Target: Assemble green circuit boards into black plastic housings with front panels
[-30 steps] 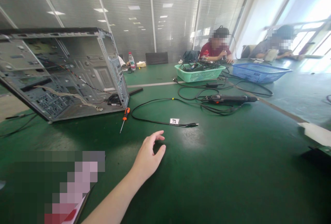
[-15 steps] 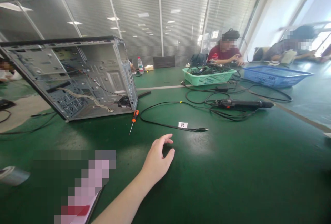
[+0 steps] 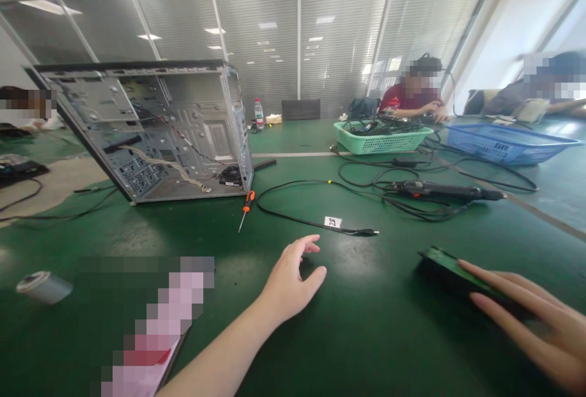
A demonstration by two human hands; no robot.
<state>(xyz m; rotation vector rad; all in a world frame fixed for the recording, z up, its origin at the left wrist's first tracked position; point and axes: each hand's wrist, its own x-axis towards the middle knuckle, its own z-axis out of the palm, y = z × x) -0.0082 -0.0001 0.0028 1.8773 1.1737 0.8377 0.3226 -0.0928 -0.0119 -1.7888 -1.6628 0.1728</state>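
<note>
My left hand (image 3: 296, 275) is over the green table with nothing in it, its thumb and fingers apart. Beyond its fingertips lies a black cable (image 3: 302, 223) with a white number tag and a plug at its end. At the right, my right hand (image 3: 526, 311) grips a long black part with a green, circuit-board-like face (image 3: 443, 262); its exact kind is unclear. An orange-handled screwdriver (image 3: 248, 203) lies by the corner of an opened computer case (image 3: 192, 134), where loose wires and bare metal show inside.
A black electric screwdriver (image 3: 451, 192) lies among its cords. Behind it stand a green basket (image 3: 389, 139) full of cables and a blue basket (image 3: 508, 143). A grey roll (image 3: 44, 287) and a blurred pink-screened object (image 3: 160, 317) are at the left. People sit around the table.
My right hand has come into view from the right with the black and green part in it. The view has shifted slightly left; my left hand keeps its pose.
</note>
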